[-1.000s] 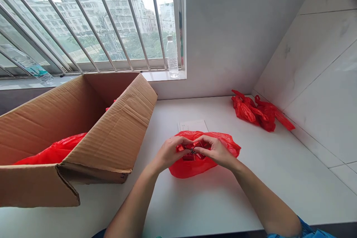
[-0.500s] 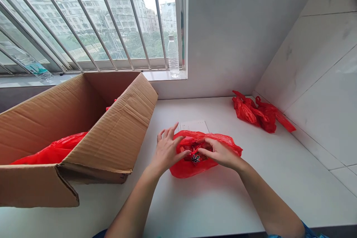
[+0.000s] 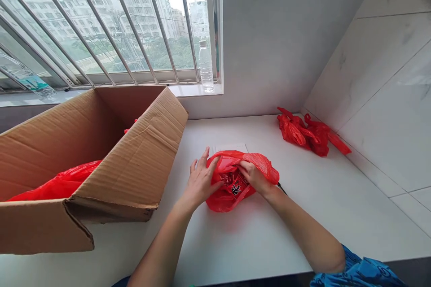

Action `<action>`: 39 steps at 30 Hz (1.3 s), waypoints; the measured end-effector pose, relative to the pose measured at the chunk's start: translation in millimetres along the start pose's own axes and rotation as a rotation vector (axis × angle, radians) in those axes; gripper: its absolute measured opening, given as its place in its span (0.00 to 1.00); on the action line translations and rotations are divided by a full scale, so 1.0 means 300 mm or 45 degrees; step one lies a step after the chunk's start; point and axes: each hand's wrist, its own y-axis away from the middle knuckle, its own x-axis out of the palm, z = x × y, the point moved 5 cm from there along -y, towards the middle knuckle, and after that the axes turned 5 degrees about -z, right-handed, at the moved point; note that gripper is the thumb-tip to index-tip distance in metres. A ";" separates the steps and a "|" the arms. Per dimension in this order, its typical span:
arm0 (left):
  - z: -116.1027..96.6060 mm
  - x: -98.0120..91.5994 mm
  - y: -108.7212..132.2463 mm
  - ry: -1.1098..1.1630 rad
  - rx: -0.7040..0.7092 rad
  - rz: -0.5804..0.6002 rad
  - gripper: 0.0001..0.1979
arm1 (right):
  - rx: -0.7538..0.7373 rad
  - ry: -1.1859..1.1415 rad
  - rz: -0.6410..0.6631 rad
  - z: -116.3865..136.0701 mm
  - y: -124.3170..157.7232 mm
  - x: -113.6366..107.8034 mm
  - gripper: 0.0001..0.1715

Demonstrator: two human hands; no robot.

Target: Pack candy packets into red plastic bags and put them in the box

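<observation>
A red plastic bag (image 3: 222, 204) lies on the white counter with its mouth spread. Inside it are small red packets (image 3: 237, 187) with white and black print. At the bag's left rim is my left hand (image 3: 199, 186), its fingers spread and the thumb reaching over the opening beside the packets. My right hand (image 3: 254, 177) dips into the bag from the right. Its fingers are bent close together against the contents, and the fingertips are partly hidden, so what they hold cannot be made out.
To the left stands an open cardboard box (image 3: 134, 161) with a red bag (image 3: 63, 181) inside. More crumpled red bags (image 3: 308, 134) lie at the back right by the wall. A flat white object (image 3: 232, 147) sits behind the bag. One bottle (image 3: 206, 69) stands on the windowsill.
My right hand has gone deeper into the bag and its fingers have drawn together. The bag's right side has pulled in, and the packets show more. My left hand stays at the left rim.
</observation>
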 end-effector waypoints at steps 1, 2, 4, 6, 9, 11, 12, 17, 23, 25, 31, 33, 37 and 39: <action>0.003 -0.006 -0.003 0.004 -0.004 -0.039 0.34 | 0.019 -0.153 0.030 0.013 0.008 -0.004 0.17; 0.003 -0.015 -0.006 0.018 -0.002 -0.078 0.31 | 0.052 -0.319 0.063 0.024 0.018 -0.007 0.16; -0.008 -0.039 -0.011 0.089 0.025 -0.137 0.24 | 0.158 -0.605 0.099 0.039 0.034 -0.014 0.15; -0.028 -0.067 -0.015 0.199 0.067 -0.165 0.19 | 0.269 -0.730 0.100 0.040 0.043 -0.019 0.15; -0.058 -0.109 -0.015 0.352 0.090 -0.209 0.15 | 0.378 -0.817 0.135 0.038 0.046 -0.012 0.19; -0.066 -0.124 -0.014 0.413 0.068 -0.246 0.11 | 0.417 -0.854 0.183 0.041 0.048 -0.003 0.20; -0.066 -0.127 -0.014 0.430 0.054 -0.267 0.09 | 0.423 -0.866 0.204 0.045 0.050 0.000 0.21; -0.058 -0.121 -0.017 0.489 0.049 -0.359 0.12 | 0.241 -0.782 0.330 0.080 0.066 0.010 0.18; -0.068 -0.123 -0.015 0.492 0.128 -0.374 0.12 | 0.174 -0.683 0.343 0.066 0.079 0.021 0.18; -0.069 -0.123 -0.014 0.520 0.114 -0.345 0.12 | 0.172 -0.667 0.329 0.061 0.080 0.022 0.18; -0.059 -0.128 -0.012 0.489 0.093 -0.335 0.14 | 0.172 -0.768 0.289 0.076 0.077 0.003 0.17; -0.052 -0.123 -0.013 0.432 0.112 -0.306 0.14 | 0.165 -0.745 0.272 0.075 0.072 -0.011 0.17; -0.036 -0.134 -0.015 0.288 0.107 -0.369 0.12 | 0.226 -0.473 0.135 0.033 0.059 -0.044 0.14; -0.047 -0.153 -0.005 0.240 0.099 -0.447 0.11 | 0.244 -0.289 0.040 0.013 0.055 -0.062 0.14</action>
